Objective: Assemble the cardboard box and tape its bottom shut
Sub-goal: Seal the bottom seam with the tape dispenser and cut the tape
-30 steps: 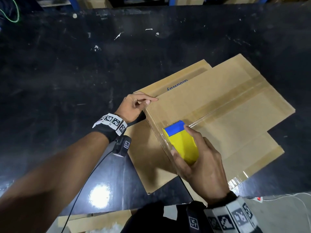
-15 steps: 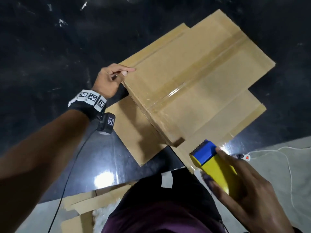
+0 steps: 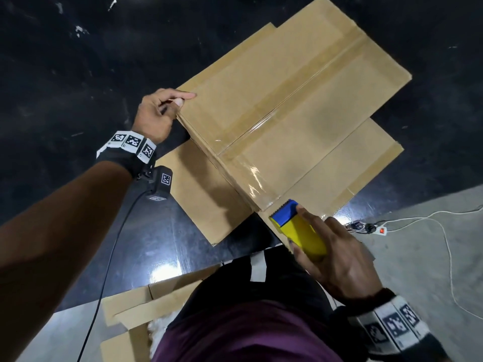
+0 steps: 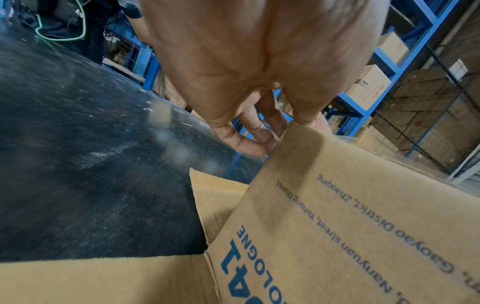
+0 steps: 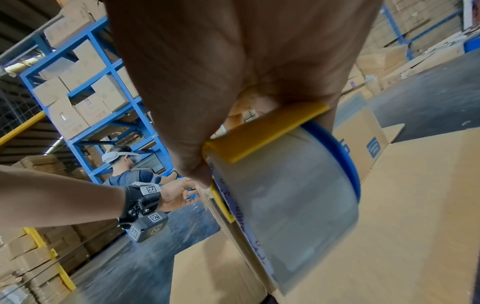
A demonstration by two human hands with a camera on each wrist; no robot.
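The box (image 3: 282, 105), matte brown corrugated card, stands bottom-up on the scuffed black worktop (image 3: 65, 61), its loose flaps spread flat around it. A glossy clear strip of tape (image 3: 264, 137) runs down the middle seam and over the near edge. My left hand (image 3: 154, 116) pinches the box's far-left corner, fingers (image 4: 246, 144) curled on the card. My right hand (image 3: 337, 259) grips the yellow-and-blue plastic dispenser (image 3: 300, 228) just off the near corner.
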